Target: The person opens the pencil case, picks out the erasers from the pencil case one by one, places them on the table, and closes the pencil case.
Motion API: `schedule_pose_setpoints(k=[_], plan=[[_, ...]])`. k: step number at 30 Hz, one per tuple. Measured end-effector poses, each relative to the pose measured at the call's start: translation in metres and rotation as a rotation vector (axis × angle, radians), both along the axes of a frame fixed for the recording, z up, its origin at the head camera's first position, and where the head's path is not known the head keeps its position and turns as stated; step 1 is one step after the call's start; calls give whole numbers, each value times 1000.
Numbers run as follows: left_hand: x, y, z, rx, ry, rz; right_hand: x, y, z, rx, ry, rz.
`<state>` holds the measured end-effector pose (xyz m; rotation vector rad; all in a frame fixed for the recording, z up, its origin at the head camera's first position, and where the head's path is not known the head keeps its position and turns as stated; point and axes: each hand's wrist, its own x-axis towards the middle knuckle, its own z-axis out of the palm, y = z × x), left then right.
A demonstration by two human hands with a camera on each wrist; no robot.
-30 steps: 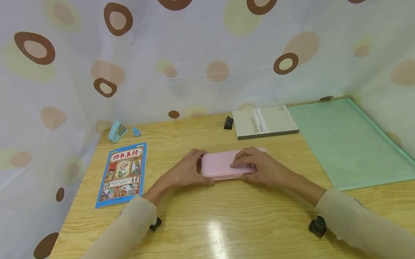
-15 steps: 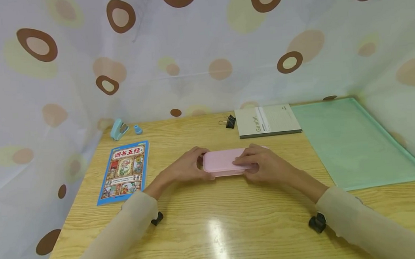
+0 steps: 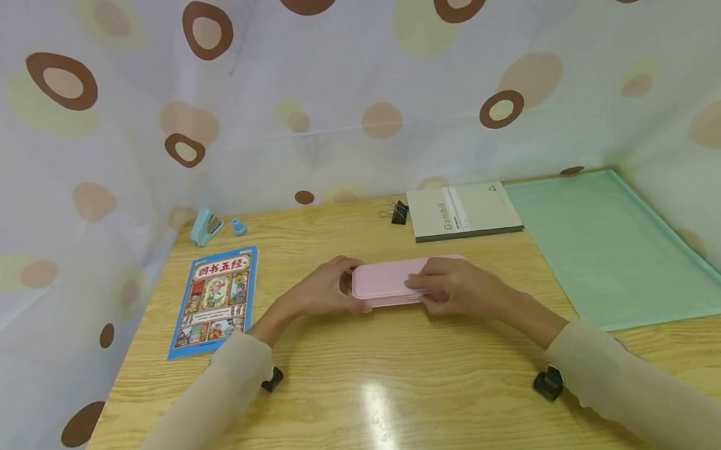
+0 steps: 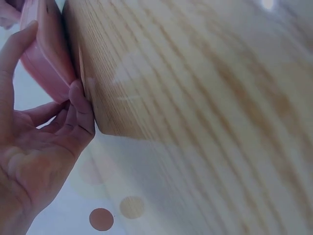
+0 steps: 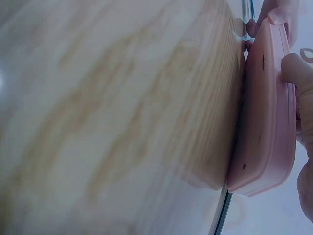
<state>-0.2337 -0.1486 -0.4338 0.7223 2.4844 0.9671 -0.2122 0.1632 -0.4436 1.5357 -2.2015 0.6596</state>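
A pink pencil case (image 3: 384, 282) with rounded corners lies flat on the wooden table, its lid down. My left hand (image 3: 327, 289) grips its left end, thumb on the near side and fingers round the end. At the right part my right hand (image 3: 463, 284) holds the case, with fingertips bent onto the lid and the thumb at the near edge. The left wrist view shows the case (image 4: 46, 51) between thumb and fingertips of the left hand (image 4: 44, 142). In the right wrist view the right thumb (image 5: 296, 71) presses the case's side (image 5: 266, 122); its other fingers are mostly hidden.
On the left lie a blue picture-covered book (image 3: 216, 299), a light-blue stapler (image 3: 206, 226) and a small blue object (image 3: 239, 226). Behind the case are a black binder clip (image 3: 400, 213) and a Gambit notebook (image 3: 465, 210). A green translucent sheet (image 3: 616, 250) covers the right side.
The right hand's fingers lie closer together on the lid than a second ago. The case and the left hand have hardly moved; the head view has shifted slightly.
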Motion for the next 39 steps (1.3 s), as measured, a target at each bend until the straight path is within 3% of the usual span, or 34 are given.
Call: schedule_pose_setpoints(k=[7,12,16,23,30,33,39], plan=[[-2,-1,-1,-22,30,-22,-1,-4,0,15,152,65],[-3,0,-1,-24,36,-28,0,-7,0,69,251,44],[-3,0,-2,-17,41,-31,0,-7,0,76,276,25],[-2,0,-1,2,11,-2,-4,-1,-2,-23,98,26],[-3,1,-1,13,4,0,-3,14,4,-21,-201,-123],[-4,2,-2,8,15,-9,-3,19,5,-16,-234,-142],[-4,0,-6,32,4,-13,-11,19,9,-115,-195,-149]])
